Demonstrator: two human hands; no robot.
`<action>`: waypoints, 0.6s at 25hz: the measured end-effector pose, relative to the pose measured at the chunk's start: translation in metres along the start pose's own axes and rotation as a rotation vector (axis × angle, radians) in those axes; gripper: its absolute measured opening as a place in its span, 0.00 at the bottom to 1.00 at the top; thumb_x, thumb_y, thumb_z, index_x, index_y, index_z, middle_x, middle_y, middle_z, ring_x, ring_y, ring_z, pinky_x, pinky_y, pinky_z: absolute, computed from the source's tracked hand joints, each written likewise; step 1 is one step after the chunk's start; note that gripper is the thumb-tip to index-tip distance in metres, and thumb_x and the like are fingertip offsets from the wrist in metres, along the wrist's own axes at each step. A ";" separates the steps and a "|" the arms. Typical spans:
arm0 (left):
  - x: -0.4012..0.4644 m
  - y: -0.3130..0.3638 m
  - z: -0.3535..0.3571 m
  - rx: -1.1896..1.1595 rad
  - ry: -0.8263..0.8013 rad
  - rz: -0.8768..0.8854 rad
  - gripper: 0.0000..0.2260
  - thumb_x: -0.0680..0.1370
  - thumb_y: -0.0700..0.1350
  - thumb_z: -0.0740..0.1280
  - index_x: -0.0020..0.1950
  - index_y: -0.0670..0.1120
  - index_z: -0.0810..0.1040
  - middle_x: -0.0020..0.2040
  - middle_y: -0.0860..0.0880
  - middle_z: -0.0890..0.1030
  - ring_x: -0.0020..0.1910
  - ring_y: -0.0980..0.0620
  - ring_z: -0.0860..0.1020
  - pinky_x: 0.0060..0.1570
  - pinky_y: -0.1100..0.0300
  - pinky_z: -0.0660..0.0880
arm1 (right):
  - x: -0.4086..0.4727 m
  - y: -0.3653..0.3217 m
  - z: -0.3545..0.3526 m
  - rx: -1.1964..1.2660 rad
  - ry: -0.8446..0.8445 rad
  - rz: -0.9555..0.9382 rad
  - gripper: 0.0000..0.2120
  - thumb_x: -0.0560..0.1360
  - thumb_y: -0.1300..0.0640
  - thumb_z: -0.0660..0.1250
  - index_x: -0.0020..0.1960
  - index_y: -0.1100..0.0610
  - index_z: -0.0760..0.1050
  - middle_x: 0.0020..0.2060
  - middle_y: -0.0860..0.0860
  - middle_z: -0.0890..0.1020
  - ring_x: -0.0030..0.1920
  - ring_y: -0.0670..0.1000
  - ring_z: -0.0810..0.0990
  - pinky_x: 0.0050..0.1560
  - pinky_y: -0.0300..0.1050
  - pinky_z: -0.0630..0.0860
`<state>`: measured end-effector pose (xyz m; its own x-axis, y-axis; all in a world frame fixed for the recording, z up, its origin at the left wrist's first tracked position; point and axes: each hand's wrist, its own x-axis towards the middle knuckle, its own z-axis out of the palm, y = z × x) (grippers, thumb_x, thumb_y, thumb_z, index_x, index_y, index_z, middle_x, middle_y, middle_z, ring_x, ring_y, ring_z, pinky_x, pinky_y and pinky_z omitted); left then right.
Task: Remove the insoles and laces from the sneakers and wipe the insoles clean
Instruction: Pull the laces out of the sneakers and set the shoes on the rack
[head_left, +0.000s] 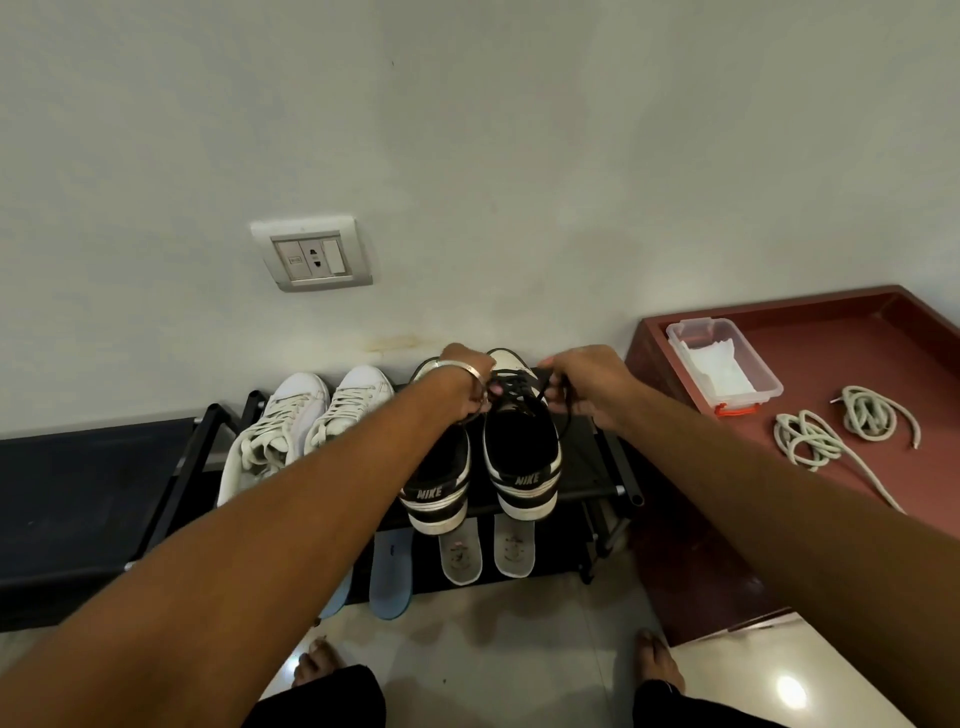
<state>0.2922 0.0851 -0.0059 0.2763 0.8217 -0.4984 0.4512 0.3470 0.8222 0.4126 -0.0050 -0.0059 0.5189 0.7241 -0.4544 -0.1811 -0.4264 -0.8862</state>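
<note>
Two black-and-white sneakers stand on the top shelf of a black shoe rack, heels toward me. Over the right sneaker, my left hand and my right hand each pinch its black lace. The left black sneaker sits beside it, partly hidden by my left forearm. A pair of white sneakers with laces in stands further left on the rack. Two grey insoles and two blue insoles lie on the lower shelf. Two coiled white laces lie on the red cabinet top.
A clear plastic box holding white wipes sits on the red cabinet at the right. A wall socket is above the rack. A black surface extends to the left. My bare feet stand on the tiled floor.
</note>
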 end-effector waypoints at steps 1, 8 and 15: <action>-0.006 0.009 -0.003 -0.184 -0.014 -0.025 0.06 0.79 0.34 0.59 0.50 0.40 0.76 0.31 0.45 0.70 0.24 0.53 0.72 0.27 0.59 0.74 | -0.002 -0.006 0.001 0.073 0.011 0.005 0.05 0.76 0.66 0.65 0.46 0.62 0.79 0.30 0.53 0.73 0.29 0.49 0.74 0.39 0.48 0.81; -0.027 0.081 -0.057 -0.313 0.146 0.346 0.08 0.77 0.39 0.63 0.49 0.45 0.83 0.32 0.51 0.75 0.20 0.58 0.65 0.20 0.69 0.57 | -0.020 -0.066 -0.005 0.126 0.180 -0.354 0.11 0.77 0.65 0.61 0.48 0.58 0.81 0.31 0.49 0.75 0.25 0.45 0.70 0.24 0.37 0.64; -0.017 0.085 -0.107 -0.045 0.644 0.572 0.09 0.76 0.49 0.64 0.47 0.51 0.84 0.42 0.55 0.83 0.46 0.54 0.81 0.47 0.61 0.73 | -0.016 -0.102 -0.028 0.094 0.426 -0.570 0.11 0.75 0.63 0.61 0.50 0.55 0.81 0.41 0.49 0.83 0.33 0.45 0.80 0.36 0.37 0.74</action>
<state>0.2350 0.1493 0.1017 -0.0904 0.9671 0.2379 0.3515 -0.1925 0.9162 0.4459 0.0117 0.0943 0.8315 0.5377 0.1395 0.1542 0.0178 -0.9879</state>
